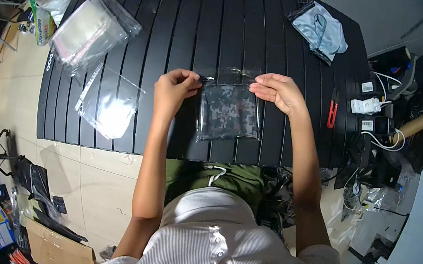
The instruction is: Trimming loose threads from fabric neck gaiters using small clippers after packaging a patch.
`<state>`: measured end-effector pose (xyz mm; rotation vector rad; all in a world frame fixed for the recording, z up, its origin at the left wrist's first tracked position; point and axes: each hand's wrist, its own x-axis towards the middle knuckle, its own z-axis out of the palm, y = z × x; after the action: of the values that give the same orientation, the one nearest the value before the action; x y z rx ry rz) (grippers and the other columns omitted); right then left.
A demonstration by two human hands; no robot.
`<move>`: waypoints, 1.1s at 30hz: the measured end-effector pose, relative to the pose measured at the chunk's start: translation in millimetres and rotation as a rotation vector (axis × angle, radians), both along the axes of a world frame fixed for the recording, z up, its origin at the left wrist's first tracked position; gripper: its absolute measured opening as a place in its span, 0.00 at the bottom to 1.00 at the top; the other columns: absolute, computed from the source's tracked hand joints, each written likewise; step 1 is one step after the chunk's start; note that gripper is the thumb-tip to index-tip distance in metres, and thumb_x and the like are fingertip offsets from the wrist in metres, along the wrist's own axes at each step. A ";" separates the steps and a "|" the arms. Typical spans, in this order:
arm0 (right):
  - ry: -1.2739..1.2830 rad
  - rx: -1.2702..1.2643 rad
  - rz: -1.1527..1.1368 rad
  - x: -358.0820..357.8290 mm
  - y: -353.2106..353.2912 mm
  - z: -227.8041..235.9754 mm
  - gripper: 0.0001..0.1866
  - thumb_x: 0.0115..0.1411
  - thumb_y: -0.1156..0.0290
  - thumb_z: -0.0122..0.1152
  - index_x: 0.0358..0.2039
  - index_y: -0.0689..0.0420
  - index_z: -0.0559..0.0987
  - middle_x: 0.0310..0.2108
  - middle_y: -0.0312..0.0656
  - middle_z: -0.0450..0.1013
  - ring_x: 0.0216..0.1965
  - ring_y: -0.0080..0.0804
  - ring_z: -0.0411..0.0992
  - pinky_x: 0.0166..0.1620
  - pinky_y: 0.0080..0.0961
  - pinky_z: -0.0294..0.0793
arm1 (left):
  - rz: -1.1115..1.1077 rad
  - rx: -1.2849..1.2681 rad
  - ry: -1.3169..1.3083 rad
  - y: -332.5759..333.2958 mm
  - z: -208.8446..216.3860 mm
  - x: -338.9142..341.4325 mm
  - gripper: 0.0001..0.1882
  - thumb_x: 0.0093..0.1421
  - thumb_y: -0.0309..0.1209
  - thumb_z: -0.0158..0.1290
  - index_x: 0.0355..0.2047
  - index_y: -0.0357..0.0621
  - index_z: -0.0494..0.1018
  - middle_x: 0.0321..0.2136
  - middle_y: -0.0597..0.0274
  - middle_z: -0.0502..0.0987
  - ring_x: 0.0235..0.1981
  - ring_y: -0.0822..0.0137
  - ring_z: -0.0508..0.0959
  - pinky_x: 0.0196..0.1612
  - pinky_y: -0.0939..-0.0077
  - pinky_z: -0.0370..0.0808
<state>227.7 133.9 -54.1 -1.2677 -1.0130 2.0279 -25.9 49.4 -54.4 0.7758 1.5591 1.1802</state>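
On the black slatted table (186, 20) lies a clear plastic bag (229, 111) with a dark camouflage-patterned cloth inside it. My left hand (174, 88) pinches the bag's top left corner. My right hand (278, 91) pinches its top right edge. Both hands hold the bag's open end, which points away from me.
A stack of clear plastic bags (90, 31) lies at the table's far left, and a single empty bag (109, 102) sits nearer. A bagged light blue cloth (320, 29) rests at the far right. Red-handled scissors (332, 114) lie by the right edge. Chargers and cables (374, 110) crowd the right side.
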 end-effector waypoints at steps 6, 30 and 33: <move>-0.135 0.165 0.082 -1.4 -0.2 4.9 0.09 0.53 0.74 0.58 0.32 0.66 0.73 0.29 0.48 0.74 0.30 0.33 0.76 0.34 0.22 0.77 | -0.050 0.154 0.056 -7.0 -5.2 0.2 0.05 0.55 0.24 0.51 0.29 0.34 0.73 0.26 0.63 0.76 0.30 0.73 0.77 0.32 0.83 0.75; -0.490 1.341 0.280 15.5 -14.4 -4.7 0.03 0.48 0.79 0.59 0.27 0.62 0.76 0.30 0.41 0.74 0.33 0.28 0.74 0.34 0.20 0.73 | -0.448 0.531 0.421 -9.6 -3.8 -36.4 0.02 0.48 0.19 0.54 0.24 0.34 0.73 0.31 0.58 0.74 0.33 0.67 0.75 0.35 0.79 0.72; -0.466 1.303 0.215 15.0 -16.5 -7.1 0.04 0.48 0.81 0.59 0.26 0.63 0.76 0.29 0.41 0.74 0.32 0.24 0.73 0.32 0.17 0.72 | -0.470 0.581 0.441 -7.3 -2.8 -34.8 0.06 0.50 0.19 0.54 0.30 0.35 0.72 0.33 0.59 0.73 0.33 0.69 0.75 0.34 0.79 0.72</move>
<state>242.7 117.4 -61.2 -0.8421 -2.2005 0.7199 -60.7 42.1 -57.2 1.7774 1.2532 1.1540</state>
